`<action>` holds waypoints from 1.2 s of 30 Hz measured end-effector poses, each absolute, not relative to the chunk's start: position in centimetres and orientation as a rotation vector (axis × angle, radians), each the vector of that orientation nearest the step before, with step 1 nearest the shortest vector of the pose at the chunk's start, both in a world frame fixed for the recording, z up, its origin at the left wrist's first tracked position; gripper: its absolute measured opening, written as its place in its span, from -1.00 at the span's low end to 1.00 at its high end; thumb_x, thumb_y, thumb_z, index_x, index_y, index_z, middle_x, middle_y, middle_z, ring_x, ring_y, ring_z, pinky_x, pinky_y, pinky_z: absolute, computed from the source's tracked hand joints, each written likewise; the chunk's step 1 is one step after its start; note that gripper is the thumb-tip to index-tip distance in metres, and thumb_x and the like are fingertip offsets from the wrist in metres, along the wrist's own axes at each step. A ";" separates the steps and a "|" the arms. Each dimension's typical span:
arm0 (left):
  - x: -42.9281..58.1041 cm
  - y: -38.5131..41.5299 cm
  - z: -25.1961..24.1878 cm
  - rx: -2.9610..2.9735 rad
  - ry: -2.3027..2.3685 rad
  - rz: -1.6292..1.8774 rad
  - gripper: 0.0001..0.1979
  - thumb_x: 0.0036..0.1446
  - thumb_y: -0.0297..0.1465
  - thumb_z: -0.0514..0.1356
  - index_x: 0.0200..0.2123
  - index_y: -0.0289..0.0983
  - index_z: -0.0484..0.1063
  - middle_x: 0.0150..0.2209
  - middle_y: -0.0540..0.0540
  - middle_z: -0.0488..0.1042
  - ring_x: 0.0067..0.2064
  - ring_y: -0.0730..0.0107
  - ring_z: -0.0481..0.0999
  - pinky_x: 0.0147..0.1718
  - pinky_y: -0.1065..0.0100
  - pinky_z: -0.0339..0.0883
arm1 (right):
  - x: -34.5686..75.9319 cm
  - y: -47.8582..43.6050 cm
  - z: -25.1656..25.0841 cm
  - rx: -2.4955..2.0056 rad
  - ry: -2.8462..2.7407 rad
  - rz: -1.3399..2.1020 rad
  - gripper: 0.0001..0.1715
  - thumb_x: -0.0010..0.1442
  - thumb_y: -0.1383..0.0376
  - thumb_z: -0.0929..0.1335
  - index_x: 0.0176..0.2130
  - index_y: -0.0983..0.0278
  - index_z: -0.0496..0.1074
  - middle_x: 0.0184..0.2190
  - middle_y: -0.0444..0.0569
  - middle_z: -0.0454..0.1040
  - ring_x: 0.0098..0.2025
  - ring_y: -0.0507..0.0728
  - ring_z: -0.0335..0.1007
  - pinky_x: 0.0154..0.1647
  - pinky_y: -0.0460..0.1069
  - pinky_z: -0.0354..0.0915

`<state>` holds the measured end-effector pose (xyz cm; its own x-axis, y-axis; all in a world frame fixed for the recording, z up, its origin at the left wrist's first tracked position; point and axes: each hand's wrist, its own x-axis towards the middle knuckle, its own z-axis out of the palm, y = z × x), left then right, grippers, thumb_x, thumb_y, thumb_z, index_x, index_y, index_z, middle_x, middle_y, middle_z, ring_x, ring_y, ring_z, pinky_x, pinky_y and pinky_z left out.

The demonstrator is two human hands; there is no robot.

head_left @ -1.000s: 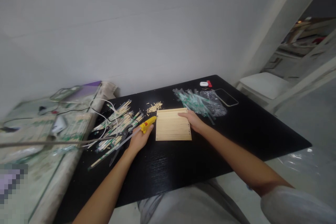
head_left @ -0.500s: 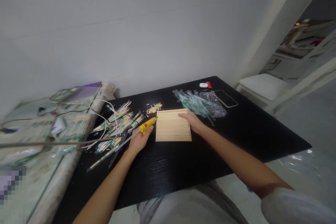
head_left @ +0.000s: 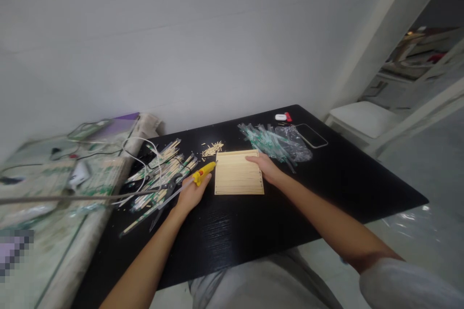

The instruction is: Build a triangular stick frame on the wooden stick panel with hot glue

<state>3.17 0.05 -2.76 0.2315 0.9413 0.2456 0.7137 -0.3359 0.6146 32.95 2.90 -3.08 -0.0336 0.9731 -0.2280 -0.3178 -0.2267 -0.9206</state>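
Observation:
My left hand [head_left: 193, 195] is closed around a yellow glue gun [head_left: 203, 173], a long clear glue stick trailing from its rear. The gun's nozzle is at the left edge of a flat panel of pale wooden sticks [head_left: 239, 176], near its upper corner; whether it touches cannot be made out. Gripping the panel's right edge is my right hand [head_left: 268, 168], thumb on top and the other fingers hidden beneath. Short cut stick pieces [head_left: 213, 149] lie in a small heap just beyond the panel.
Wrapped chopsticks [head_left: 163, 166], scissors [head_left: 172, 186] and a white cable [head_left: 145, 174] lie on the left of the black table [head_left: 232, 236]. Torn plastic wrappers [head_left: 268, 141], a phone [head_left: 311, 135] and a white earbud case [head_left: 280, 117] lie at the back right.
Both hands, the glue gun and the panel hold almost the same positions. The whole view has shifted very slightly.

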 end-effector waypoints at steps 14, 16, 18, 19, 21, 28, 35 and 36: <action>3.3 -0.1 -2.8 2.131 1.540 0.823 -0.44 0.39 -0.03 0.04 0.17 -0.28 0.54 0.13 -0.16 0.61 0.22 0.03 0.55 0.31 0.05 0.32 | 32.9 2.8 -2.7 -1.118 -0.838 1.509 -0.72 -0.11 0.25 0.56 -0.31 0.26 0.63 -0.31 -0.02 0.70 -0.22 0.23 0.60 -0.03 0.09 0.45; 3.2 0.0 -2.8 2.130 1.546 0.819 -0.43 0.39 -0.02 0.04 0.17 -0.28 0.54 0.13 -0.17 0.61 0.21 0.01 0.55 0.31 0.02 0.32 | 32.9 2.8 -2.7 -1.120 -0.838 1.508 -0.71 -0.11 0.24 0.56 -0.31 0.26 0.63 -0.31 -0.02 0.70 -0.23 0.23 0.60 -0.04 0.09 0.45; 3.2 0.0 -2.7 2.131 1.542 0.813 -0.43 0.39 -0.01 0.04 0.16 -0.28 0.55 0.13 -0.18 0.61 0.21 -0.01 0.55 0.31 0.00 0.33 | 32.9 2.8 -2.7 -1.122 -0.841 1.507 -0.72 -0.12 0.24 0.56 -0.32 0.27 0.63 -0.32 -0.02 0.70 -0.23 0.23 0.59 -0.05 0.09 0.45; 3.2 0.0 -2.7 2.129 1.543 0.809 -0.42 0.39 -0.01 0.03 0.16 -0.28 0.55 0.13 -0.18 0.61 0.22 -0.01 0.55 0.31 0.00 0.33 | 32.9 2.8 -2.7 -1.122 -0.844 1.507 -0.72 -0.12 0.24 0.56 -0.32 0.27 0.63 -0.32 -0.02 0.70 -0.23 0.22 0.59 -0.05 0.09 0.45; 3.2 0.0 -2.7 2.121 1.546 0.804 -0.42 0.38 -0.01 0.03 0.16 -0.28 0.55 0.13 -0.18 0.61 0.22 -0.01 0.54 0.31 0.01 0.32 | 32.9 2.8 -2.7 -1.120 -0.849 1.509 -0.72 -0.12 0.24 0.56 -0.32 0.27 0.63 -0.32 -0.02 0.70 -0.23 0.23 0.59 -0.03 0.09 0.45; 3.3 -0.1 -2.5 2.121 1.552 0.792 -0.42 0.38 0.00 0.02 0.15 -0.27 0.56 0.13 -0.15 0.61 0.23 0.03 0.54 0.33 0.05 0.30 | 32.9 2.8 -2.7 -1.124 -0.851 1.509 -0.72 -0.09 0.24 0.56 -0.30 0.25 0.62 -0.30 -0.02 0.70 -0.21 0.23 0.61 0.01 0.11 0.45; 3.3 0.0 -2.7 2.107 1.568 0.818 -0.41 0.36 0.02 0.03 0.12 -0.27 0.57 0.09 -0.18 0.63 0.19 -0.02 0.56 0.30 0.02 0.34 | 32.9 2.8 -2.7 -1.125 -0.853 1.508 -0.70 -0.11 0.23 0.57 -0.30 0.25 0.61 -0.30 -0.02 0.69 -0.19 0.25 0.61 0.02 0.11 0.44; 3.4 0.0 -2.7 2.107 1.569 0.838 -0.42 0.37 0.02 0.04 0.12 -0.27 0.57 0.08 -0.17 0.64 0.18 -0.02 0.57 0.29 0.02 0.35 | 32.9 2.7 -2.7 -1.124 -0.855 1.508 -0.70 -0.11 0.23 0.57 -0.31 0.25 0.61 -0.31 -0.02 0.69 -0.19 0.25 0.61 0.02 0.11 0.44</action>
